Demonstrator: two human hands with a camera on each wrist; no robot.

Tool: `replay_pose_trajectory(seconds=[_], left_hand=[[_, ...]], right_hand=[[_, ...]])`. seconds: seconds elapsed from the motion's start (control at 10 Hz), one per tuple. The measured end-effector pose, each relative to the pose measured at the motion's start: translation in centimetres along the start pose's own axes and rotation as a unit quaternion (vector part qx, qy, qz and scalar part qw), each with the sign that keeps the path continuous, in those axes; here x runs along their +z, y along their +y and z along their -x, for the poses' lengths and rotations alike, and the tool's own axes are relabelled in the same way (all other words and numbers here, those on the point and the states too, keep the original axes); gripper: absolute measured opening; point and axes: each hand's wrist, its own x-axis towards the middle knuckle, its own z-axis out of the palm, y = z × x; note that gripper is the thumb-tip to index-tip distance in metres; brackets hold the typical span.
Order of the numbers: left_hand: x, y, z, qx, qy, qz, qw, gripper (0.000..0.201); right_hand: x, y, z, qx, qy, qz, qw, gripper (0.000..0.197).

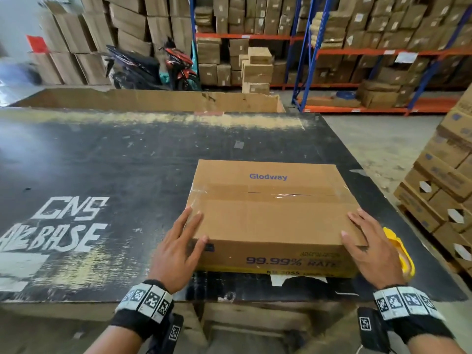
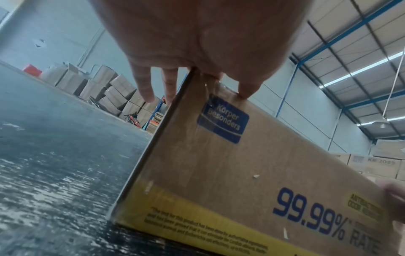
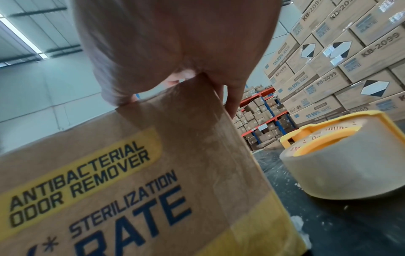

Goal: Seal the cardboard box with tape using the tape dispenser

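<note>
While it sits flat on the near right part of the black table (image 1: 127,162), the cardboard box (image 1: 268,215) has its top flaps closed with clear tape along the seam. The left hand (image 1: 178,249) rests on its near left corner, fingers straight along the side and thumb over the top edge. The right hand (image 1: 370,246) mirrors this at the near right corner, fingers extended against the cardboard (neither hand curls round anything). Just beside the box's right side lies the yellow tape dispenser (image 3: 335,150) with its roll of tape. Stacked cartons (image 1: 444,180) stand to the right; shelving (image 1: 332,52) and a motorbike (image 1: 153,67) stand beyond the table.
</note>
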Motion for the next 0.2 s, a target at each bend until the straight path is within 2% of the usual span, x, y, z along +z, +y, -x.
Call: replay_pose_trajectory(seconds=[0.1,0.2], left_hand=[[-0.2,-0.7,0.0,0.008,-0.013,0.041,0.999,0.064],[-1.5,-1.8,1.0,-0.01,0.025,0.081,0.996,0.059]], right_hand=[[-0.6,-0.1,0.2,0.015,-0.016,-0.009,1.0,0.075],[-1.8,0.1,1.6,0.027,0.036,-0.024,0.999,0.07]])
